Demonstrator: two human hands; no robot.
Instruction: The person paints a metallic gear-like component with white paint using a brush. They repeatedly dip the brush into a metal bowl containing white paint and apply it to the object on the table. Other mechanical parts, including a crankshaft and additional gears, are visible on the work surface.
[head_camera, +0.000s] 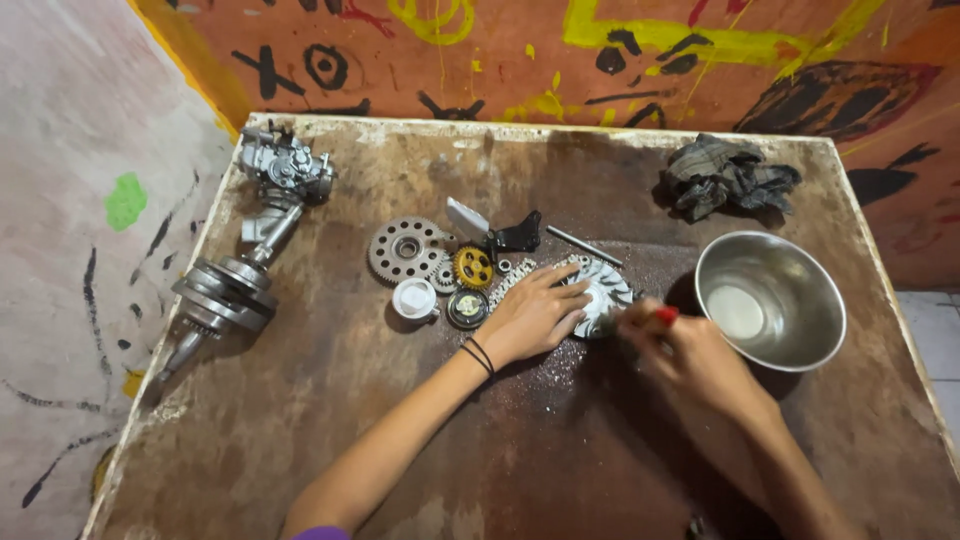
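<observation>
**Brushing at a finned metal wheel on the worn tabletop**

Pressing down with spread fingers, the left hand (535, 315) lies flat on a silvery finned wheel (603, 290) near the middle of the brown tabletop (400, 440), covering its left part. The right hand (695, 360) is blurred; it is closed around a small tool with a red end (666, 315), whose tip meets the wheel's right edge (what kind of tool it is I cannot tell).

Just left of the wheel sits a cluster of small parts: a large grey gear (405, 250), a yellow gear (473, 268), a white cap (414, 299), a dark round piece (467, 308) and a short chain (512, 280) running under the left hand's fingertips. A black bracket (516, 236) and a thin steel rod (584, 245) lie just behind them.

To the right, close to the right hand, stands a steel bowl (800, 330). A crumpled dark rag (730, 176) rests at the far right corner. Well apart, along the left edge, lie a crankshaft (225, 295) and, behind it, a carburettor-like casting (283, 168).
</observation>
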